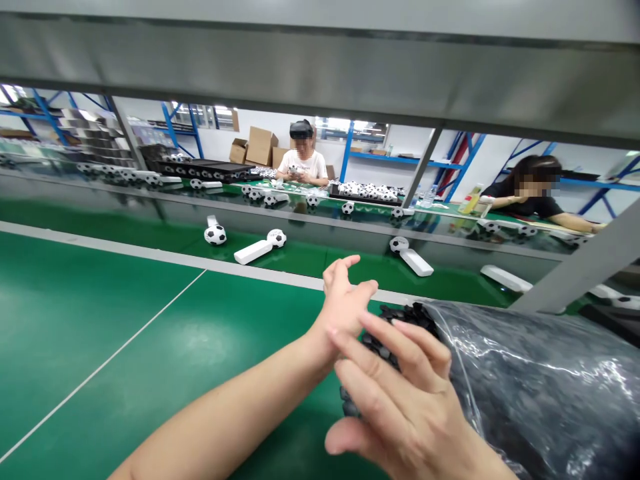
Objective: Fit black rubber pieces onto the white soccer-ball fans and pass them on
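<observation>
My left hand [346,297] reaches forward over the front edge of the conveyor, fingers apart, with nothing visible in it. Nearer to me, my right hand [405,393] has its fingers stretched out and partly overlaps the left wrist in view; it shows nothing held. Behind my right hand, small black plastic parts [383,350] spill from the mouth of a clear plastic bag [545,380]. On the green belt beyond lie white handled pieces with soccer-ball heads: one left of my left hand [255,251], one to its right [416,261], and another farther left [215,235].
A green worktop [125,333] spreads at the left. A grey shelf [320,67] hangs overhead, and a slanted post [585,260] stands at right. Across the line sit two people, one in a white shirt [303,163], the other in black [530,200]. Black trays [205,170] hold more pieces.
</observation>
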`<state>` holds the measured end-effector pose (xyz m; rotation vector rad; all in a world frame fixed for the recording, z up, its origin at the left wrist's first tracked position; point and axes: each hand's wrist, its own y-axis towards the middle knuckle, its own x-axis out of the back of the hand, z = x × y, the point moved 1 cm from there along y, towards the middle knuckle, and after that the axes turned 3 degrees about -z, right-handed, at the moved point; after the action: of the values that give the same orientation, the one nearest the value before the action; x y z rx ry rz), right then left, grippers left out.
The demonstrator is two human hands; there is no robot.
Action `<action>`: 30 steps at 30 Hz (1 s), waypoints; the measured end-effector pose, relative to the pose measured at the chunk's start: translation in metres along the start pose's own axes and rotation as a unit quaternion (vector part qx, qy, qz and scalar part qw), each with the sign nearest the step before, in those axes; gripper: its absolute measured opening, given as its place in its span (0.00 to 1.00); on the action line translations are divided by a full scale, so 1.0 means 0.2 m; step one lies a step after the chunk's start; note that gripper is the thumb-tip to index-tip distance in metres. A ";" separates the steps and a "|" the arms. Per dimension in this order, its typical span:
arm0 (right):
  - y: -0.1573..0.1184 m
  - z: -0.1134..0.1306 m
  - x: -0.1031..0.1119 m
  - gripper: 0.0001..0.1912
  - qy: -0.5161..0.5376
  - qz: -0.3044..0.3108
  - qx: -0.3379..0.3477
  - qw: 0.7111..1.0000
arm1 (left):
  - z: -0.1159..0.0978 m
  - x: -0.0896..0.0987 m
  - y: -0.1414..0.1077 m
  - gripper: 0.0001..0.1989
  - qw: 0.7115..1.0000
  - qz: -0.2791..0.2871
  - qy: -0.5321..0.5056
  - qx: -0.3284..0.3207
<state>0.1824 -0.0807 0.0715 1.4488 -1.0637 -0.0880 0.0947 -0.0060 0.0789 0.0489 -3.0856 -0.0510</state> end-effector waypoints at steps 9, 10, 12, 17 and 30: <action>0.01 -0.02 0.03 0.20 0.004 -0.038 -0.025 0.999 | -0.01 0.00 0.02 0.21 0.998 -0.025 0.045 -0.037; 0.01 -0.03 0.03 0.20 0.004 -0.033 -0.018 0.999 | -0.01 0.00 0.02 0.21 0.997 -0.028 0.049 -0.051; 0.01 -0.03 0.02 0.20 0.008 -0.011 -0.011 1.000 | 0.00 0.01 0.03 0.21 0.996 -0.025 0.052 -0.065; 0.00 -0.02 0.01 0.17 0.027 -0.016 0.006 1.000 | 0.00 0.02 0.04 0.21 0.998 -0.009 0.045 -0.035; -0.01 -0.01 -0.01 0.17 0.048 0.037 0.016 0.998 | 0.02 0.03 0.06 0.22 0.999 -0.001 0.034 -0.020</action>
<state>0.1839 -0.0778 0.0681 1.4261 -1.0425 0.0514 0.0882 0.0058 0.0765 0.0507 -3.0158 -0.1078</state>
